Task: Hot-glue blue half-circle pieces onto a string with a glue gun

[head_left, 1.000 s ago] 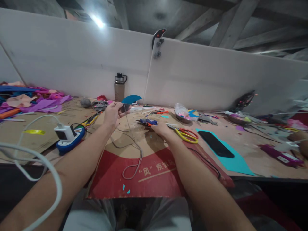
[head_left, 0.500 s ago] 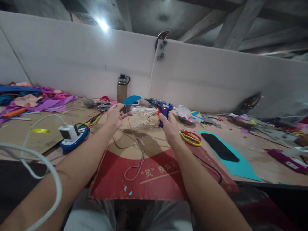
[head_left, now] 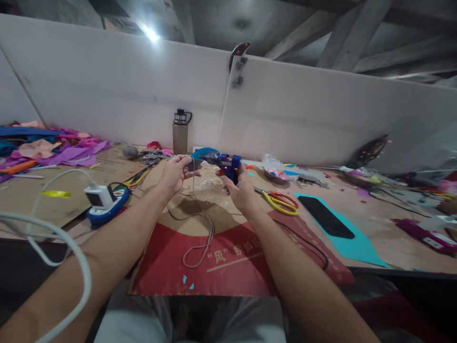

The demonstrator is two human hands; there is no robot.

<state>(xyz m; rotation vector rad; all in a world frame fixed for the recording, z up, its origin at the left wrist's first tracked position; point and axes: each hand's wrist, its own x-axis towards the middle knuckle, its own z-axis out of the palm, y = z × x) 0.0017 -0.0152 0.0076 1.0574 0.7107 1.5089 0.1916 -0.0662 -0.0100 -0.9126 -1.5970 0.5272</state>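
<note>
Left hand [head_left: 174,174]: your fingertips are pinched on a thin, curved blue-and-grey piece [head_left: 202,151], held up just past them, above the work surface. A slim grey cord [head_left: 204,214] drops from beside those fingers and lies in a loop nearer your body, on the red-and-tan printed cardboard sheet [head_left: 232,271] below both hands.

Right hand [head_left: 244,190]: you have it wrapped round the handle of a blue pistol-shaped glue gun [head_left: 233,164], a clear stick trailing from its rear. The nozzle points left and sits at the curved piece; contact cannot be told from this view.

Just right of your right hand: scissors with red and yellow loop handles [head_left: 282,204]. Farther right, a flat black phone [head_left: 326,216] rests on a bright turquoise sheet [head_left: 362,250]. Beyond your left hand, a tan bottle with a black lid [head_left: 180,137] stands upright by the white partition [head_left: 117,81]. Left of your left forearm: a blue-and-white power strip [head_left: 113,209] bearing a white charger [head_left: 100,195].
</note>
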